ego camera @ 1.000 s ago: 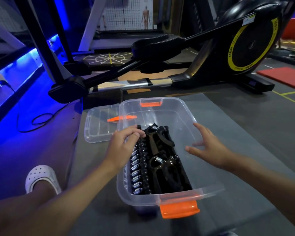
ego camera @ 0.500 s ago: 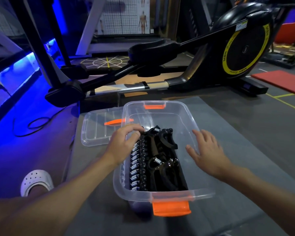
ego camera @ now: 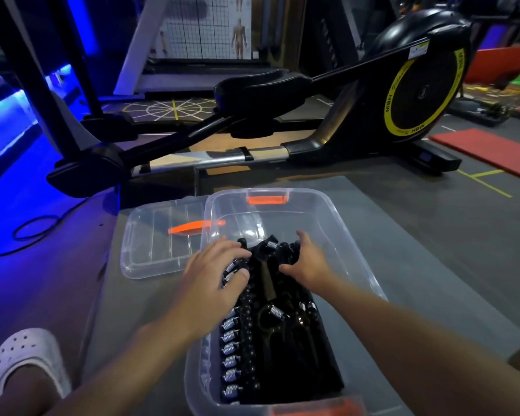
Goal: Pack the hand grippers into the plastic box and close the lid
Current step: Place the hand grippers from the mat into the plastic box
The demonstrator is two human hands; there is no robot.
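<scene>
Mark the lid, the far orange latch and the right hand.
lid [ego camera: 153,244], head view, clear ribbed top panel.
far orange latch [ego camera: 266,200], head view, middle of the clip.
right hand [ego camera: 308,262], head view, back of the hand.

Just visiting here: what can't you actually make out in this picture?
Head view:
- Whether the left hand and right hand grip or only press the black spring hand grippers: fingertips buried among them.
- How many grippers fill the clear plastic box: they overlap, hands cover some.
- The box's near orange latch: blurred, cut by the bottom edge.
</scene>
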